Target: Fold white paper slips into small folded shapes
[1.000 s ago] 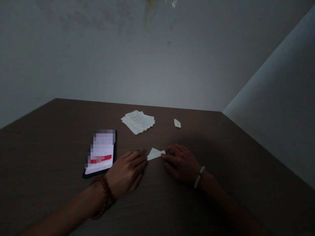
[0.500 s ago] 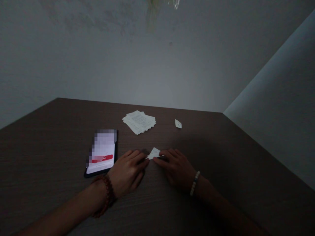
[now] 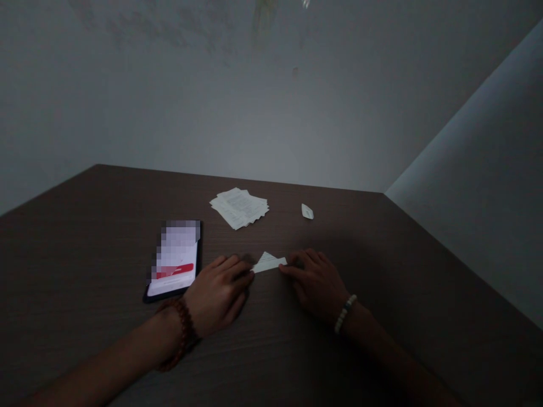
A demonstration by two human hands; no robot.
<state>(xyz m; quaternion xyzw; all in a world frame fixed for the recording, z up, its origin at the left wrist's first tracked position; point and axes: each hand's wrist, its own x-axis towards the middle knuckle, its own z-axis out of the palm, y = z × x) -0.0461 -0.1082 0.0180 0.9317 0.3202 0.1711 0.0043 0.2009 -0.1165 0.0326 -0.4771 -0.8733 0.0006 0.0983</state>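
A small folded piece of white paper with faint lines lies on the table between my hands, its near edge straight and its top a peak. My left hand holds the paper's left end under its fingertips, fingers curled together. At the right end, my right hand presses the corner with a fingertip, its other fingers bent. A beaded bracelet circles the left wrist, and a pale beaded bracelet the right one.
A smartphone with its screen lit lies left of my left hand. Farther back sits a spread stack of printed white papers. A small folded white paper piece rests to its right. Behind the brown table stands a grey wall.
My right hand has slid right along the paper's near edge to its right end, uncovering more of the folded strip. The left hand stays at the left end.
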